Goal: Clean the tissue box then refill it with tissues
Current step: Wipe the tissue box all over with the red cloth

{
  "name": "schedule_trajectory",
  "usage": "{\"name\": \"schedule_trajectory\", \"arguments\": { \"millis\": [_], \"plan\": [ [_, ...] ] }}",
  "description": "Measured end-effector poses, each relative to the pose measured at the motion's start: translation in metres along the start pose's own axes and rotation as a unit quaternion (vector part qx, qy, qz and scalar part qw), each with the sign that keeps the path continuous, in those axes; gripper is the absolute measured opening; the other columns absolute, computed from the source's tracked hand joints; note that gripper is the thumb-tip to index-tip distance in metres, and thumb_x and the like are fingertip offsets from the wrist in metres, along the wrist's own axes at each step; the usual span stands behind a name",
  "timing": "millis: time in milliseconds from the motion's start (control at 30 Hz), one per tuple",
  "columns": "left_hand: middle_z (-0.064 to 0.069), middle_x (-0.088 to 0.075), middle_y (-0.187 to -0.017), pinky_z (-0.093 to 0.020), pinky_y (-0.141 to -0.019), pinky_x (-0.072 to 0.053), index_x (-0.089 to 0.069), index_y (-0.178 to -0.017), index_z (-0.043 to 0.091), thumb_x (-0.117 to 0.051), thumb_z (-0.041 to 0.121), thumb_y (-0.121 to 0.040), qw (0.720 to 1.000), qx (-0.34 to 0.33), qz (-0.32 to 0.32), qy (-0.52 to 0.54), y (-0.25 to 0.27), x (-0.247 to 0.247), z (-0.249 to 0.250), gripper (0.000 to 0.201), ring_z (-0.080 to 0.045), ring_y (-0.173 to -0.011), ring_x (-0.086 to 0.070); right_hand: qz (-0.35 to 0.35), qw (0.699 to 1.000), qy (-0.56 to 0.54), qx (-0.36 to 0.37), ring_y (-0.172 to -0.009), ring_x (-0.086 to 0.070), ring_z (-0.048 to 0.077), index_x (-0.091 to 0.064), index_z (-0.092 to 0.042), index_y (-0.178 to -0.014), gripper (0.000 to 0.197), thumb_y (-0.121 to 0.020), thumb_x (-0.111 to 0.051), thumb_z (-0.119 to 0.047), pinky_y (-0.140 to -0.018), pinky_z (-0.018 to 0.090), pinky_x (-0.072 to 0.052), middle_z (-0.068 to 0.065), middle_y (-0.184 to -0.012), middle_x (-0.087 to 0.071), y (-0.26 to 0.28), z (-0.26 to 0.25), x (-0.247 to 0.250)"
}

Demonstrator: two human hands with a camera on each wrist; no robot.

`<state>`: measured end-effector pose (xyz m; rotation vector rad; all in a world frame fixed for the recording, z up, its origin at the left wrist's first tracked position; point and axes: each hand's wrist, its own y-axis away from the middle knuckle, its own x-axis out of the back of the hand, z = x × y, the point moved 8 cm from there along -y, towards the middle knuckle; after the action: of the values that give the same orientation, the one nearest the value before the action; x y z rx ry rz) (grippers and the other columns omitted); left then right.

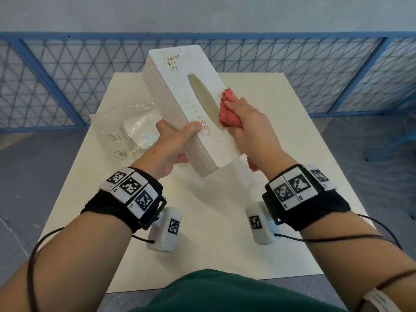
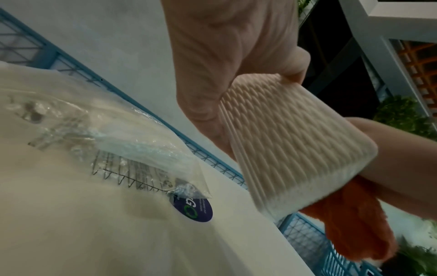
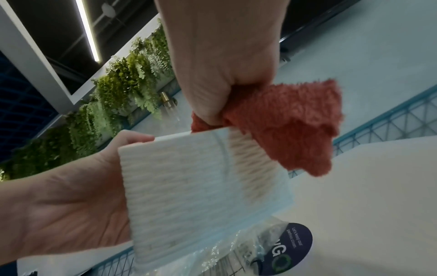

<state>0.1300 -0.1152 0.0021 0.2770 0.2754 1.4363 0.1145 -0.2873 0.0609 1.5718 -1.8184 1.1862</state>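
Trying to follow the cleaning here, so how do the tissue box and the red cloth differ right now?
The tissue box is white, rigid and ribbed; the red cloth is soft, fuzzy and bunched up. The left hand grips the tissue box at its near end, tilted above the table; the right hand presses the red cloth against its top beside the slot. Both are held off the table.

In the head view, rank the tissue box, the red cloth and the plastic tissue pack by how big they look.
1. tissue box, clearly largest, though held up nearer the camera than the table.
2. plastic tissue pack on the table, partly hidden behind the box.
3. red cloth, bunched in the right hand, so mostly hidden.
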Motion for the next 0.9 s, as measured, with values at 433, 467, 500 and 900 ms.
{"name": "schedule_trajectory", "arguments": {
  "millis": [433, 467, 500, 900],
  "plan": [
    [-0.001, -0.052, -0.122, -0.036, -0.067, -0.057, -0.022, -0.126, 0.02, -0.068, 0.032, -0.083, 0.999, 0.01, -0.019, -0.042, 0.003, 0.014, -0.003, 0.064, -0.02, -0.103, -0.062, -0.032, 0.996, 0.084, -0.016, -0.146, -0.022, 0.018, -0.048, -0.031, -0.137, 0.05, -0.089, -0.052, -0.017, -0.12, 0.041, -0.016, -0.012, -0.15, -0.038, 0.031, 0.003, -0.009],
    [-0.001, -0.053, -0.121, -0.036, -0.067, -0.057, -0.021, -0.127, 0.022, -0.068, 0.03, -0.084, 0.997, 0.017, -0.04, -0.068, 0.005, 0.01, -0.006, 0.065, -0.02, -0.102, -0.062, -0.031, 0.994, 0.102, -0.022, -0.146, -0.021, 0.018, -0.045, -0.033, -0.139, 0.05, -0.09, -0.05, -0.021, -0.119, 0.041, -0.016, -0.014, -0.152, -0.036, 0.026, 0.006, -0.006],
    [0.0, -0.054, -0.121, -0.037, -0.068, -0.057, -0.02, -0.127, 0.025, -0.068, 0.027, -0.085, 0.994, 0.022, -0.058, -0.085, 0.008, 0.006, -0.009, 0.063, -0.019, -0.102, -0.062, -0.024, 0.994, 0.107, -0.024, -0.146, -0.022, 0.019, -0.043, -0.034, -0.14, 0.05, -0.091, -0.048, -0.024, -0.119, 0.042, -0.018, -0.014, -0.152, -0.034, 0.02, 0.007, -0.003],
    [-0.002, -0.072, -0.106, -0.043, -0.077, -0.059, -0.029, -0.137, 0.028, -0.071, 0.048, -0.058, 0.979, -0.003, -0.195, -0.054, 0.011, -0.006, 0.002, 0.092, -0.029, -0.096, -0.071, -0.101, 0.837, -0.491, -0.222, -0.102, -0.062, 0.009, -0.039, -0.034, -0.128, 0.042, -0.09, -0.054, -0.042, -0.087, 0.029, -0.052, -0.007, -0.116, -0.058, 0.034, 0.03, -0.013]
  ]
}}
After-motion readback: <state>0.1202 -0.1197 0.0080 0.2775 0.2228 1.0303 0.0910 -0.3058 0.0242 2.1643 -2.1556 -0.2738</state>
